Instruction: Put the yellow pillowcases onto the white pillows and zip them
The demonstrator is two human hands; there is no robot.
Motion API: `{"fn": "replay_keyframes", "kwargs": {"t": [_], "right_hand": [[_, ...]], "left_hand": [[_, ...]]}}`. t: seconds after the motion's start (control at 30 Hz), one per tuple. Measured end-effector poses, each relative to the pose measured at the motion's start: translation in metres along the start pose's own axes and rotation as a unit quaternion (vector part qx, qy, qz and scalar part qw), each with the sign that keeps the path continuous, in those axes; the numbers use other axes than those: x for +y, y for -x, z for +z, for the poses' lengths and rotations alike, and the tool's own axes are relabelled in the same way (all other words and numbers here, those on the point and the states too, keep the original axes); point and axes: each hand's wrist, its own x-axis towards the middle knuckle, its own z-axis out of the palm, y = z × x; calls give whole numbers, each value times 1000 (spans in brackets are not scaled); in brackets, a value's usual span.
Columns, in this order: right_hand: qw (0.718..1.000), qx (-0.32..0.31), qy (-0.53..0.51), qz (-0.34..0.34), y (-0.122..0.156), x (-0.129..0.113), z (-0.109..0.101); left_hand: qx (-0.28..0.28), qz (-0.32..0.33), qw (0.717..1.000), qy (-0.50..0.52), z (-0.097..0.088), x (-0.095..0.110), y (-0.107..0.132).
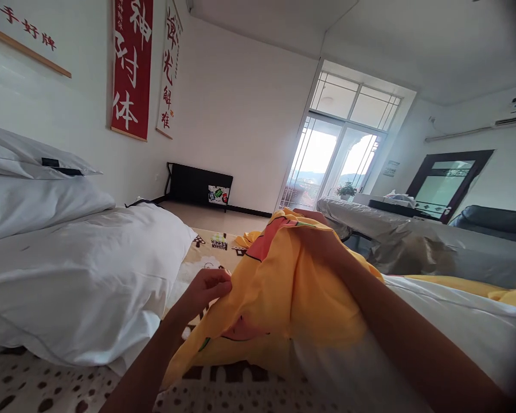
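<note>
A yellow cloth cover (pixel 327 287) printed with pink-red watermelon slices is bunched up in front of me. My left hand (pixel 210 287) pinches its left edge between thumb and fingers. My right hand (pixel 312 221) reaches to the raised top of the cover and grips the cloth there; folds hide most of its fingers. White fabric (pixel 438 321) lies under my right forearm, with more yellow cloth (pixel 464 284) along its far edge. Below the cover is a beige patterned sheet or mat (pixel 210 244).
Large white stuffed pillows or bedding (pixel 90 275) are piled at my left. A black folded frame (pixel 198 186) leans by the far wall. Plastic-wrapped furniture (pixel 413 246) stands at right, near a glazed door (pixel 322 155) and a dark sofa (pixel 494 221). Banners (pixel 131 74) hang on the left wall.
</note>
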Motion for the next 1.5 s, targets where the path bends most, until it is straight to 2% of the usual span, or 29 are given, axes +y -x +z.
{"fn": "replay_keyframes", "kwargs": {"t": [0.07, 0.1, 0.23, 0.37, 0.43, 0.5, 0.6, 0.67, 0.7, 0.77, 0.83, 0.9, 1.0, 1.03, 1.1, 1.13, 1.2, 1.3, 1.4, 1.5], "right_hand": [[1000, -16, -5, -8, 5, -3, 0], [1000, -22, -1, -15, 7, -5, 0], [997, -20, 53, -46, 11, -14, 8], [989, 47, 126, -62, 10, -18, 19], [982, 83, 151, -76, 12, -16, 20], [975, 93, 175, -101, 14, -10, 18], [957, 78, 225, -163, 12, 4, 13], [940, 65, 271, -196, 5, 14, 12], [931, 59, 299, -203, 0, 17, 13], [909, 59, 368, -189, -10, 21, 17], [886, 77, 426, -167, -11, 15, 22], [874, 122, 445, -151, 4, 0, 29], [881, 216, 384, -172, 58, -28, 45], [890, 222, 342, -203, 78, -35, 53], [914, 121, 276, -273, 110, -37, 71], [921, 85, 265, -271, 118, -34, 80], [931, 94, 273, -223, 120, -20, 96], [936, 147, 284, -143, 101, 2, 107], [949, 105, 266, -131, 85, 9, 110], [966, 58, 233, -101, 82, 6, 113]], "left_hand": [[-15, 48, 996, -71, 3, 12, 5], [-3, 67, 993, -99, 7, 18, 8], [132, 80, 973, -172, 31, 23, 13], [172, 105, 954, -224, 42, 16, 12], [194, 115, 953, -204, 40, 17, 13], [194, 119, 960, -161, 36, 22, 15], [119, 121, 981, -98, 29, 25, 18], [63, 91, 992, -65, 26, 23, 17], [52, 71, 995, -46, 26, 20, 15], [79, 39, 996, -5, 25, 14, 11], [153, 29, 987, 39, 25, 8, 5], [221, 31, 972, 70, 24, 5, 0], [260, 36, 961, 90, 24, 6, -2], [261, 38, 961, 87, 25, 7, -1], [259, 44, 962, 69, 26, 12, 3], [262, 49, 962, 58, 26, 14, 5], [272, 63, 959, 44, 27, 18, 8], [268, 75, 960, 38, 26, 20, 9], [223, 67, 971, 50, 27, 17, 4], [187, 62, 978, 68, 30, 12, -1]]}}
